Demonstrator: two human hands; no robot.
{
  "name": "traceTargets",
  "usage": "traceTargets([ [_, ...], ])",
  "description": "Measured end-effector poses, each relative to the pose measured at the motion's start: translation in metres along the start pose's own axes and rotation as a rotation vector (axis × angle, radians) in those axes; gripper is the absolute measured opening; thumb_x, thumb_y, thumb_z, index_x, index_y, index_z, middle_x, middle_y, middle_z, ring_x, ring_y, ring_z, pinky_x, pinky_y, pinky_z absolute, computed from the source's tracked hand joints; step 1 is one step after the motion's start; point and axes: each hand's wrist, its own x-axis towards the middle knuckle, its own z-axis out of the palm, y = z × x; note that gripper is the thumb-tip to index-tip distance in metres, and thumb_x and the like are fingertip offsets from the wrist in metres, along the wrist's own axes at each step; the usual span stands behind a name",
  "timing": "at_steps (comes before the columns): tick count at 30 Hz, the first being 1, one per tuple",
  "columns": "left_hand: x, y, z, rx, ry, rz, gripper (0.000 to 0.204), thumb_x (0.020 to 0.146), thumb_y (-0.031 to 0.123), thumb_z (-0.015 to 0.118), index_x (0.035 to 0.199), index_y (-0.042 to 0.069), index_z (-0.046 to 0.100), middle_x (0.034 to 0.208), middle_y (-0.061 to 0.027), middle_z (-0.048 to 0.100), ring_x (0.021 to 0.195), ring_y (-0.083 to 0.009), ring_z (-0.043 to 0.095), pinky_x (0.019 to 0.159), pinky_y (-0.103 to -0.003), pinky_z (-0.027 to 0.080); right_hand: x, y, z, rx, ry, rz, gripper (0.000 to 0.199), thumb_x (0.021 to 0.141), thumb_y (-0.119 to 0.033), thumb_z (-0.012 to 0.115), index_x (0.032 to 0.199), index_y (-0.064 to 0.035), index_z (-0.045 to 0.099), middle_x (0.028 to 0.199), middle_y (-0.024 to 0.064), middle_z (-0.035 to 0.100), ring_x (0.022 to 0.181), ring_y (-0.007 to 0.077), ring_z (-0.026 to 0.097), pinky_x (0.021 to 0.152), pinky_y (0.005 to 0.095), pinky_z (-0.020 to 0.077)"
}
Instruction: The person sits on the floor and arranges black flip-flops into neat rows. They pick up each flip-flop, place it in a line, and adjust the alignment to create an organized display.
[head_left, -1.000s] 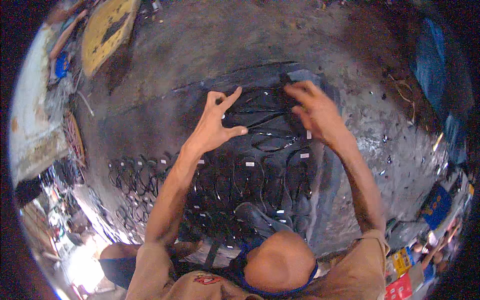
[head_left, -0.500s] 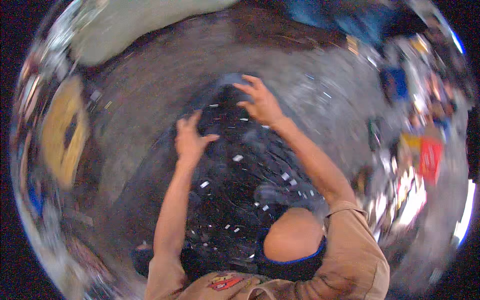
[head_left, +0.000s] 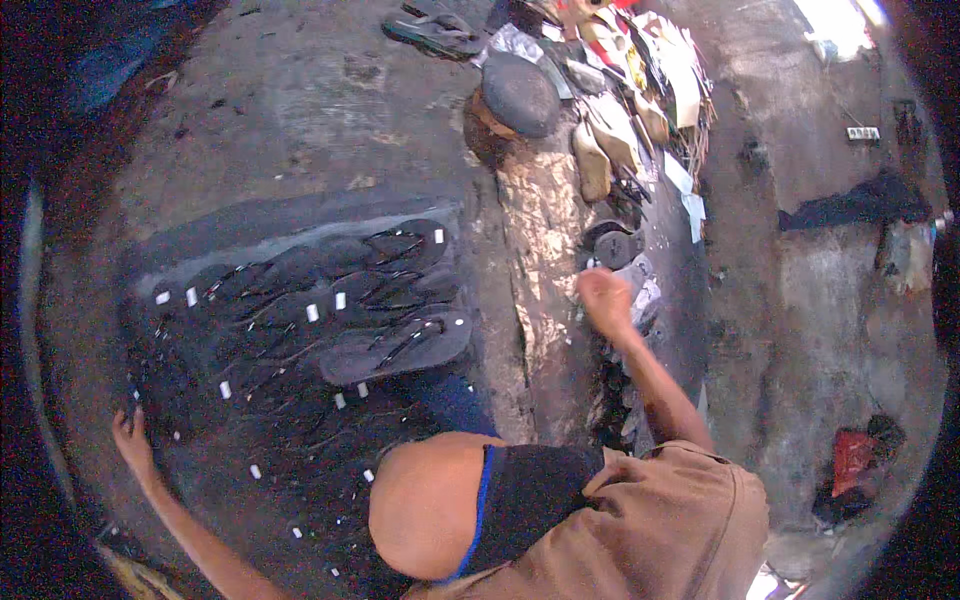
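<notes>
- my bare left hand [head_left: 131, 438] has its fingers spread, at the outer edge of the black flat thong sandals with small white labels [head_left: 290, 310]; i can't tell over the link whether it touches one.
- my bare right hand [head_left: 606, 300] is curled; i can't tell whether it pinches anything.
- just beyond my right knuckles lies a dark grey, round-ended flat piece [head_left: 617, 245].
- between my hands, a grey flat sandal with a black strap [head_left: 350, 370] lies among the darker rows.
- i judge this a reaching step on the right; the next move calls for a clear view of those curled fingers and that piece.
</notes>
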Motion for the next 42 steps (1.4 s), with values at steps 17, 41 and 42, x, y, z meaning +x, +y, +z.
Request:
traceTargets([
  [17, 0.020, 0.020, -0.039, 0.126, -0.369, 0.035, 0.070, 0.101, 0.048, 0.069, 0.146, -0.004, 0.059, 0.141, -0.0178, 0.060, 0.119, -0.0292, 0.060, 0.104, -0.042, 0.048, -0.012, 0.165, -0.147, -0.431, 0.059, 0.364, 0.026, 0.093, -0.031, 0.073, 0.108, -0.0105, 0.079, 0.100, 0.0129, 0.081, 0.095, 0.0325, 0.079, 0.087, 0.0429, 0.0603],
  [41, -0.001, 0.040, -0.010, -0.008, -0.153, 0.109, 0.087, 0.099, 0.049, 0.073, 0.158, -0.008, 0.043, 0.162, -0.0253, 0.045, 0.149, -0.0362, 0.045, 0.122, -0.045, 0.036, -0.191, 0.184, -0.037, -0.317, 0.700, 0.492, 0.041, 0.100, -0.020, 0.065, 0.136, -0.0020, 0.065, 0.132, 0.0227, 0.067, 0.123, 0.0419, 0.063, 0.107, 0.0473, 0.0493],
  [42, 0.000, 0.042, -0.006, 0.001, -0.160, 0.101, 0.086, 0.100, 0.049, 0.073, 0.158, -0.007, 0.043, 0.162, -0.0254, 0.045, 0.149, -0.0364, 0.045, 0.122, -0.045, 0.036, -0.191, 0.186, -0.056, -0.310, 0.746, 0.540, 0.041, 0.100, -0.022, 0.066, 0.134, 0.0004, 0.065, 0.129, 0.0241, 0.068, 0.121, 0.0429, 0.064, 0.104, 0.0476, 0.0502],
])
